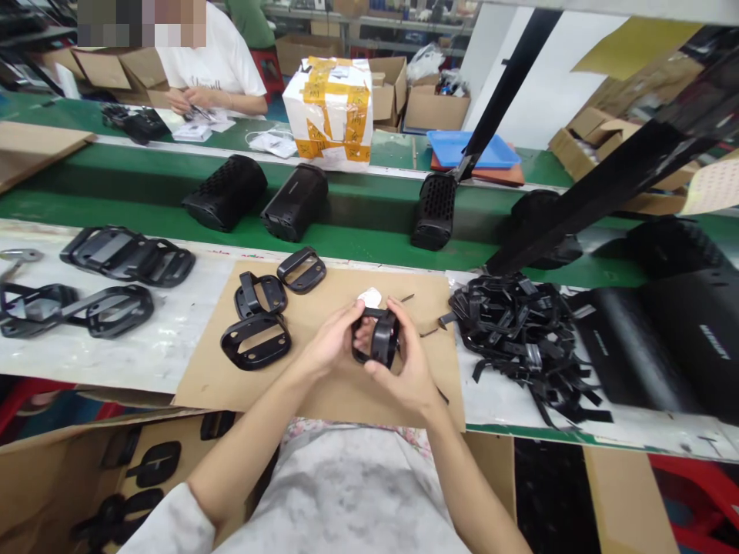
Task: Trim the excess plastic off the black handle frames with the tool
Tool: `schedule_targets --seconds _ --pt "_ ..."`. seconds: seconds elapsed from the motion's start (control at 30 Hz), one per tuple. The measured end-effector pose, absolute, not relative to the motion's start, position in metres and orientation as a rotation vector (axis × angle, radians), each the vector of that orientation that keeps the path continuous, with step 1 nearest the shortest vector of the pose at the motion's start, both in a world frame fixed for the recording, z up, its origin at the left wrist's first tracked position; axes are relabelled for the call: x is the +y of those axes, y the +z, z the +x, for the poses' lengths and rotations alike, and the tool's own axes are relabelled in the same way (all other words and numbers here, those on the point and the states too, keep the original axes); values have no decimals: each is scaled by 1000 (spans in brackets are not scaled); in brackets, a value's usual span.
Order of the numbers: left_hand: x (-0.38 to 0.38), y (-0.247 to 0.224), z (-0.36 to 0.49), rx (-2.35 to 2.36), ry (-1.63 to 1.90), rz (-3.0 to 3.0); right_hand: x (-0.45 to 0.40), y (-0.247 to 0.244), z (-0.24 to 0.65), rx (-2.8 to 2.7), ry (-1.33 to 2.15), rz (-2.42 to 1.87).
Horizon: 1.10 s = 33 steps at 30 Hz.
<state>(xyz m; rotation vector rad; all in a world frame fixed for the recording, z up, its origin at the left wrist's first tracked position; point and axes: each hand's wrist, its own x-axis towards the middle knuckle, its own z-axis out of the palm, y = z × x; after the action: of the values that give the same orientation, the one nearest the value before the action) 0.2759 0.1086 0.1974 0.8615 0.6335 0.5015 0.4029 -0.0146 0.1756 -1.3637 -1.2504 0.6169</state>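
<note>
Both my hands hold one black plastic frame (pixel 384 338) above the brown cardboard sheet (pixel 329 385). My left hand (pixel 338 338) grips its left side, fingers partly behind it. Around its right side curls my right hand (pixel 412 362), thumb at the lower edge. Several similar black frames (pixel 257 340) lie on the sheet to the left. A small white piece (pixel 369 297) shows just beyond my hands. Close to my right hand, thin black strips lie on the cardboard, and a tangled pile of black strips (pixel 519 331) sits further right.
More black frames (pixel 118 312) lie at the left. Black perforated housings (pixel 228 192) stand along the green belt (pixel 363 215). A dark post (pixel 577 208) slants across the right side. Below left is a cardboard box (pixel 51 469) with black parts. A person (pixel 213 69) works opposite, beside a taped white box (pixel 329 115).
</note>
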Motion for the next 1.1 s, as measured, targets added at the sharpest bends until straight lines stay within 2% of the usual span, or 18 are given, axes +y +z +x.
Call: schedule_targets --seconds 0.1,0.23,0.3,0.43,0.57,0.77,0.83,0.9,0.97,1.1 --pt "121 209 275 721 619 785 -16 178 419 -1381 520 -1553" --pt "158 217 274 761 870 838 -14 178 450 -1455 81 -2172" --pt "175 214 279 744 954 897 -9 178 458 -1572 -18 -2366" --pt "197 194 293 702 1093 1007 -2 188 461 -1765 -37 -2351" --pt "202 174 292 733 1093 1030 -8 210 483 -1601 -50 -2222" --pt "198 176 285 741 1051 1036 -22 223 517 -1338 -397 -2397" --pt "197 176 285 751 1029 1026 -22 214 498 -1349 -284 -2248" --pt "196 172 286 753 1001 1069 -20 198 467 -1412 5 -2093" --pt "196 166 287 768 976 1130 -17 180 438 -1505 293 -2118" --pt "193 158 289 852 1016 1176 -9 162 420 -1404 482 -2253"
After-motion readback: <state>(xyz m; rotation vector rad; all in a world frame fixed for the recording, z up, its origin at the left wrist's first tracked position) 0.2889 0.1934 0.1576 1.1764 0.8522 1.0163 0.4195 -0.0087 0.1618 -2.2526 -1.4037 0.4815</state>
